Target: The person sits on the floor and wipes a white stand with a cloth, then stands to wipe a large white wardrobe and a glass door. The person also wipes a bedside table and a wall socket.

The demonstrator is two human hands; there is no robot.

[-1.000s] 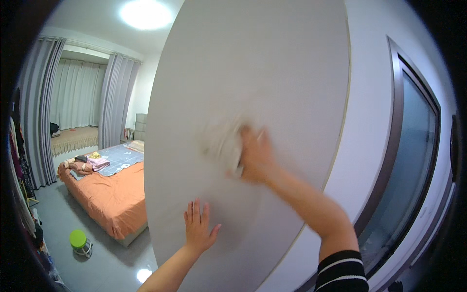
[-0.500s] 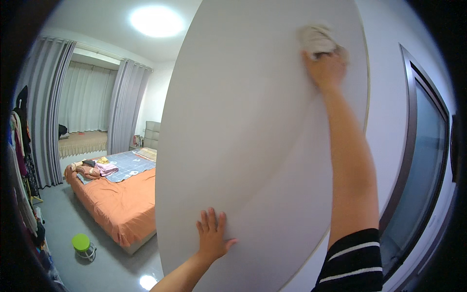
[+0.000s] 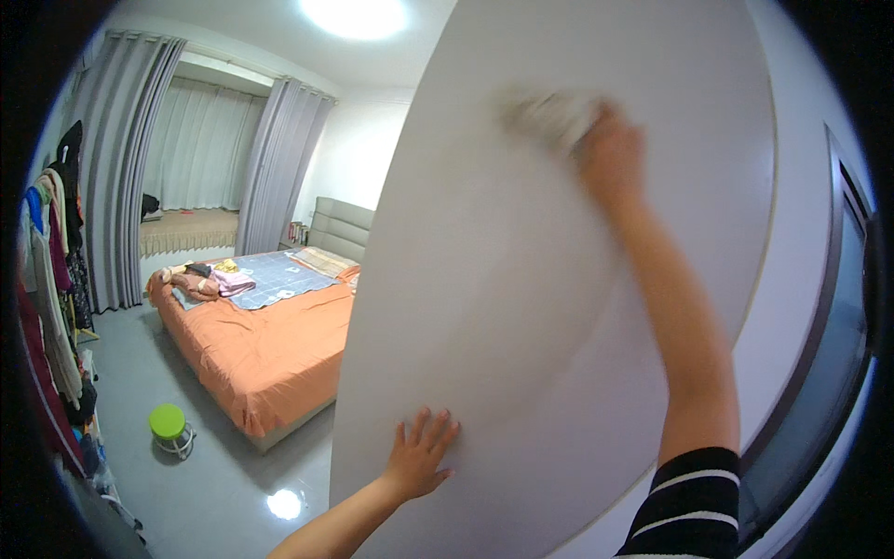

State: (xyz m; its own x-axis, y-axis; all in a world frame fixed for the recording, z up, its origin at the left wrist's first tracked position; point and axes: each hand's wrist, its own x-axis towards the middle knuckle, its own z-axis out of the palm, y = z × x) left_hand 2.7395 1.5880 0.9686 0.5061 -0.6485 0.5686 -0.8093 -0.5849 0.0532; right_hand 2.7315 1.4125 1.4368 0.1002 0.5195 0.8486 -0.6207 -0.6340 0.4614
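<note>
"Beige cloth (image 3: 548, 117): where was ours?"

"High on the panel (image 3: 521, 289); our right hand (image 3: 612, 156) gripped it, our left hand (image 3: 419, 466) lay spread below."

"We judged it soft, light, best held mid-bunch."

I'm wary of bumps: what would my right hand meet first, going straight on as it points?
The way looks free: above your right hand, only panel shows to the picture's top, though depth is unclear.

Head-worn left fisheye; faces pale panel (image 3: 475, 279) close up, bed (image 3: 265, 340) farther off, left.
</note>
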